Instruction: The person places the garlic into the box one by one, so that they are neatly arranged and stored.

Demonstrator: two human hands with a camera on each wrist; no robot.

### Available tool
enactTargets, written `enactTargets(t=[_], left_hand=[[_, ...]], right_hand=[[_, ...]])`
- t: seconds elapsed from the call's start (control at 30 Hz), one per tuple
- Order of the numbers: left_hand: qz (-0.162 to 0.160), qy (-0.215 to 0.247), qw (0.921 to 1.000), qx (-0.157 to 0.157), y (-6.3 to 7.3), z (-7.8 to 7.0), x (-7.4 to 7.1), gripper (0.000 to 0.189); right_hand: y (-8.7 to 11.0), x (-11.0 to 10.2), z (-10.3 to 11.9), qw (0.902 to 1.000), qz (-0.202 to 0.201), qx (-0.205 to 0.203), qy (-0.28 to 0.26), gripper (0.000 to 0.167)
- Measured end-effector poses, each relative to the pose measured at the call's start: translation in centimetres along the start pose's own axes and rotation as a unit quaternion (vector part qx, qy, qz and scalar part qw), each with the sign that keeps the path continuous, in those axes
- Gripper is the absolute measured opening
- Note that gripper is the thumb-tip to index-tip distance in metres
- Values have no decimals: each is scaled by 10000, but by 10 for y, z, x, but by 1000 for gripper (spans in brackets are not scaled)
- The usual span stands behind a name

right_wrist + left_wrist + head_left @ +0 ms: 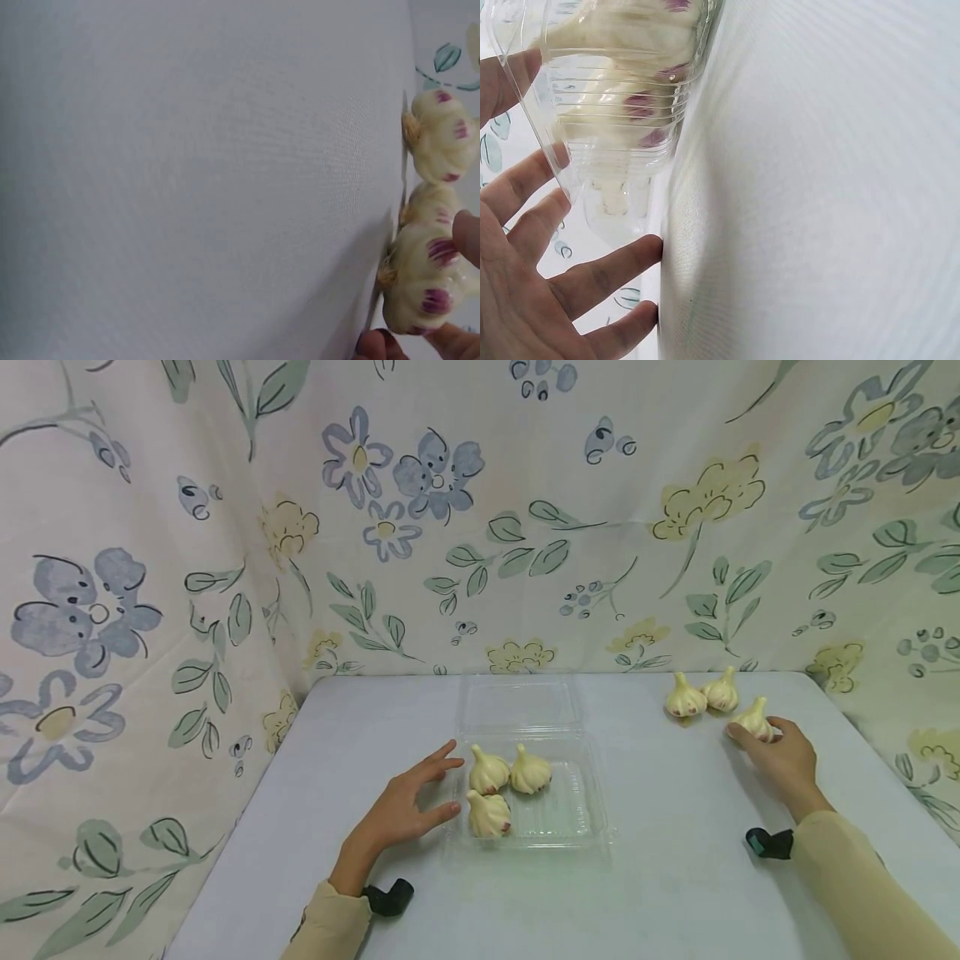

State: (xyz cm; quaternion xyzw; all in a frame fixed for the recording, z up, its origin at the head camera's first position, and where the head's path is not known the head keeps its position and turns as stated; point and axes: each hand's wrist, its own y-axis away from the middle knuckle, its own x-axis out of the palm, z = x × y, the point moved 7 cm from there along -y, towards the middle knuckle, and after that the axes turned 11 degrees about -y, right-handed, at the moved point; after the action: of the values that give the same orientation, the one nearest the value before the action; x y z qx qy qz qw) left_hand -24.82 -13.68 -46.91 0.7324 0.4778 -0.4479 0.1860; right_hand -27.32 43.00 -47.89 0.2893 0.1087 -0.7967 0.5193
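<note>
A clear plastic clamshell box (566, 806) lies with its lid (519, 703) folded back. Three garlic bulbs sit in its left part: one at the back left (488, 773), one beside it (531, 773) and one in front (489, 817). My left hand (405, 797) is at the box's left side, fingers spread and fairly straight. Its thumb and some fingertips (561, 154) touch the box rim in the left wrist view. On the far right, my right hand (783, 764) pinches a garlic bulb (752, 720) between thumb (469, 238) and fingers.
Two more garlic bulbs stand just left of and behind the held one: the left one (686, 697) and the right one (722, 691). White cloth covers the table (660, 835). A floral curtain (525, 527) hangs along the back and sides.
</note>
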Motion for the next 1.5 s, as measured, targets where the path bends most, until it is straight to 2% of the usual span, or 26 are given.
enactTargets(t=[0.43,0.77,1.13,1.5], left_hand=[[-10,-5,10000,-22,0,0,0,63],[18,-12,10000,-18,0,0,0,65],[10,-11,10000,3,0,0,0,66],[12,-29,10000,13,0,0,0,65]], right_hand=[[0,-1,0,9999,-47,-82,87,92],[-1,-1,-3,9998,19,167,-109,96],[1,-1,-6,9992,36,253,-291,98],[11,-2,1,9984,-79,-249,-505,92]])
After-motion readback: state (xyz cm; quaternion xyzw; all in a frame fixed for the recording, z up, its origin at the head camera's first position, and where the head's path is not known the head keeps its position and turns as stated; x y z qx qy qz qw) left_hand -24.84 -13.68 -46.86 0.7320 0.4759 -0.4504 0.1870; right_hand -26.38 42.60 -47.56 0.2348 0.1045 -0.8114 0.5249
